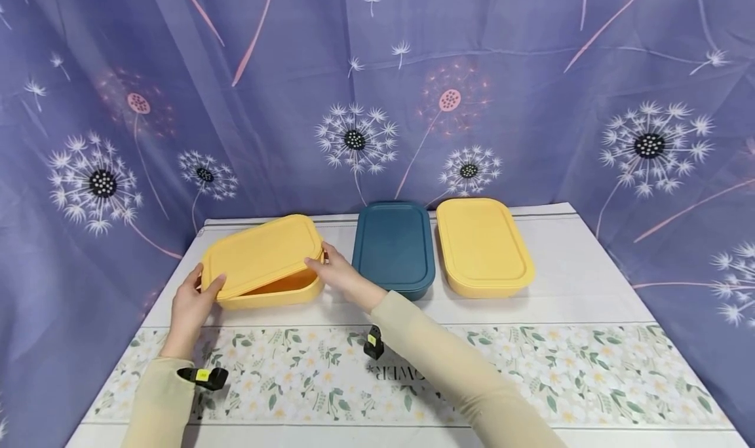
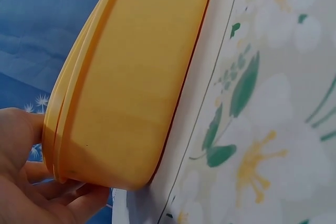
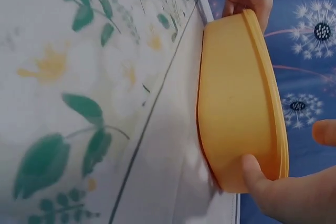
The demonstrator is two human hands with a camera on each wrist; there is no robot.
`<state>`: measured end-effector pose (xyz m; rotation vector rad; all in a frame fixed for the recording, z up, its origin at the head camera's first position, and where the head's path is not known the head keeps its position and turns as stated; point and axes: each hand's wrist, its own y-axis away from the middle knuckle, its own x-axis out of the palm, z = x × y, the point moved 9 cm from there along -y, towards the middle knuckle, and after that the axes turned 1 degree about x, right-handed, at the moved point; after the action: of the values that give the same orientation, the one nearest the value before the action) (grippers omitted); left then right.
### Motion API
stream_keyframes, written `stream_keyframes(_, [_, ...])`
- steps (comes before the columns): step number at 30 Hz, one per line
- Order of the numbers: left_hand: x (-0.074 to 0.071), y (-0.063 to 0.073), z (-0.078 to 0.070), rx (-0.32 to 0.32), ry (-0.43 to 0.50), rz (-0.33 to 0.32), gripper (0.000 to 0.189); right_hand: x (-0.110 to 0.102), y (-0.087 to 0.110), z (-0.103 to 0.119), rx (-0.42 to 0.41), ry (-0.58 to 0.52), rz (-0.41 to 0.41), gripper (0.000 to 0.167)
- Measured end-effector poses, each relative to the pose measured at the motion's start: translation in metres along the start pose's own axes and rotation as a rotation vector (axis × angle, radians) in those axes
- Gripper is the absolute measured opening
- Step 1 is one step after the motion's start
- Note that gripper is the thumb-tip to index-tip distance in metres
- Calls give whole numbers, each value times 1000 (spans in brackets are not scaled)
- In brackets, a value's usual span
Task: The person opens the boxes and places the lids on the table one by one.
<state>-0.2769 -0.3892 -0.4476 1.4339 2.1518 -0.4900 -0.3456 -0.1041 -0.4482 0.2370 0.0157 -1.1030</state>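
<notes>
On the left of the table, a yellow food container [image 1: 277,298] has its yellow lid [image 1: 262,255] on it at a tilt. The lid sits higher at the right, and a dark wedge of the inside shows along the front. My left hand [image 1: 191,300] grips the left end, thumb on the lid's edge and fingers around the container's end [image 2: 113,93]. At the front right corner, my right hand [image 1: 342,276] holds the lid's raised edge between thumb and fingers. In the right wrist view, the right thumb [image 3: 254,174] lies against the container's wall.
A lidded dark blue container [image 1: 394,246] stands to the right, close to my right hand. Beside it is another lidded yellow container [image 1: 485,245]. A floral strip [image 1: 295,376] runs across the white tablecloth, and a purple dandelion curtain [image 1: 283,107] hangs right behind the table.
</notes>
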Motion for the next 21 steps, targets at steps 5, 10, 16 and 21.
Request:
stream_keyframes(5, [0, -6, 1, -7, 28, -30, 80, -1, -7, -1, 37, 23, -17, 76])
stream_keyframes(10, [2, -13, 7, -55, 96, -50, 84, 0, -13, -3, 71, 38, -35, 77])
stream_keyframes(16, [1, -17, 10, -87, 130, -69, 81, 0, -18, -3, 113, 36, -17, 78])
stream_keyframes(21, [2, -20, 7, -76, 122, -81, 78, -4, -20, -2, 118, 30, -26, 77])
